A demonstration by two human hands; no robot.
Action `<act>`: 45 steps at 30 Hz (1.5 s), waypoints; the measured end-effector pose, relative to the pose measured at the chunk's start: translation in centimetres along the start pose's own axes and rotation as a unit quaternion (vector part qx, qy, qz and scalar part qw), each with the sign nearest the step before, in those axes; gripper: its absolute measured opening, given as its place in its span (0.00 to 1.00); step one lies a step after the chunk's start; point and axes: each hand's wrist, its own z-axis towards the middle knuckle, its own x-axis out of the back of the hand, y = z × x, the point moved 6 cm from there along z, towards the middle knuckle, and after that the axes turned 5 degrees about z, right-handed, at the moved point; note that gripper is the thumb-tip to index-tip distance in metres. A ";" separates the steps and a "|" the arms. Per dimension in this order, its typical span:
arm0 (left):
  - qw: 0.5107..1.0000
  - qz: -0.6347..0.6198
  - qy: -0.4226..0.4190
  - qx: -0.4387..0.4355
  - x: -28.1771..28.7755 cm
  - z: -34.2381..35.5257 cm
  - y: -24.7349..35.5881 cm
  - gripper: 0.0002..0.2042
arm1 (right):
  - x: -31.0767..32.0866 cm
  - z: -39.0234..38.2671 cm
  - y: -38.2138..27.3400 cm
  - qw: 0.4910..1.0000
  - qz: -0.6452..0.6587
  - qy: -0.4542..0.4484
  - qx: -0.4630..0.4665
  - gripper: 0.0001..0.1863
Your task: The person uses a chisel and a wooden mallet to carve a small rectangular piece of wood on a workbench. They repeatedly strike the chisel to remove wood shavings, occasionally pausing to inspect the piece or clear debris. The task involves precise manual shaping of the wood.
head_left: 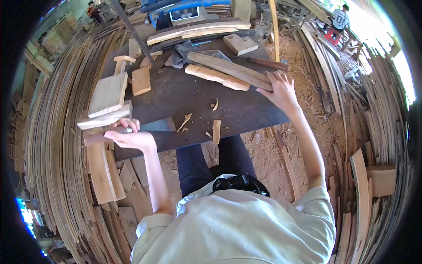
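My left hand (132, 137) is closed around a tool with a broad, flat, blue-grey blade (161, 125), like a large knife. The blade points right, low over the dark tabletop (176, 99), and a brown wooden part (93, 136) sticks out left of the hand. At the table's right side, my right hand (283, 91) grips the near end of a long wooden board (231, 69), its thumb on the near side and fingers over the top. Just below that board lies a shorter, pale, rough-edged wood strip (216, 77). Wood shavings (184, 122) and a small wood piece (216, 132) lie near the front edge.
Thick wood blocks (108, 94) are stacked at the table's left. Farther back are a grey cloth (182, 55), another block (240, 45), a brown rod (268, 63) and a blue machine (176, 8). Long planks (66, 132) line both sides. A person (339, 20) sits far right.
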 end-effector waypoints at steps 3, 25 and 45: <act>1.000 -0.004 0.005 -0.004 0.1 -0.3 0.0 0.25 | 0.3 0.4 0.6 0.999 0.033 -0.004 0.002 0.33; 0.999 -0.013 0.004 -0.030 1.7 0.1 -1.9 0.23 | 18.8 -7.6 -37.0 0.058 0.877 -0.191 0.437 0.10; 1.000 -0.017 0.012 -0.002 2.1 0.5 -2.4 0.22 | 18.0 -7.4 -38.7 0.161 0.869 -0.106 0.455 0.13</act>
